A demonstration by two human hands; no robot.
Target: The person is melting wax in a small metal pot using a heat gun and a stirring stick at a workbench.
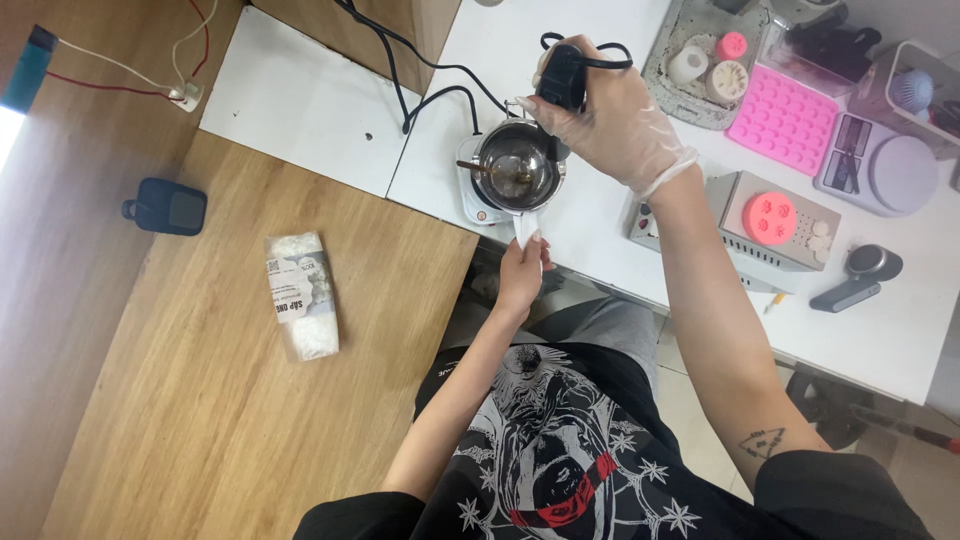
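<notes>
White table carried a small metal pot on a hotplate; left hand pinched its white handle, gloved right hand gripped a black device above.

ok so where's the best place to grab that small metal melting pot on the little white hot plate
Take the small metal melting pot by its white handle, coming from the table edge nearest you. The handle juts out past the little white hot plate toward your body; the left hand already has its grip there.

You get bright, even light; glare burns out the far-left edge, well left of your hands. Shadows stay soft. Focus is sharp, edges slightly bowed.
</notes>
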